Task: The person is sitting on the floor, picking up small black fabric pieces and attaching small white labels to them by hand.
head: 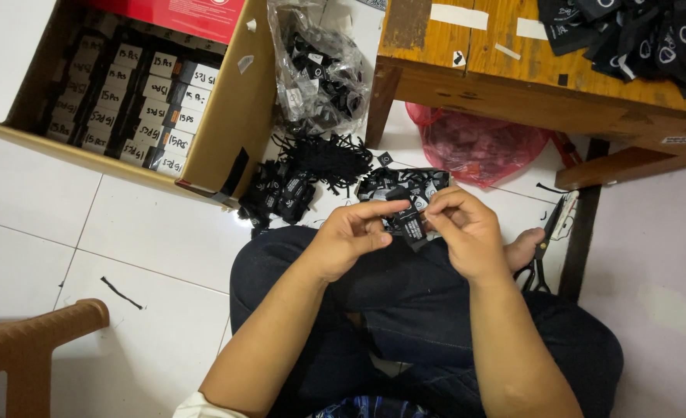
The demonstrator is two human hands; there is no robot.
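Centrally, one black label [411, 227] was pinched between two hands, left hand [348, 238] and right hand [467, 232]; one scissors [542, 249] lay right, open floor [149, 232] lower left.

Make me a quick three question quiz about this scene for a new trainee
1. True or false: both hands pinch one black label.
2. Where do the scissors lie? A) on the table B) on the floor by the table leg C) in the box
3. What colour is the bag under the table?

Key:
1. True: left hand and right hand pinch the label.
2. B: scissors, table, box.
3. Red: bag.
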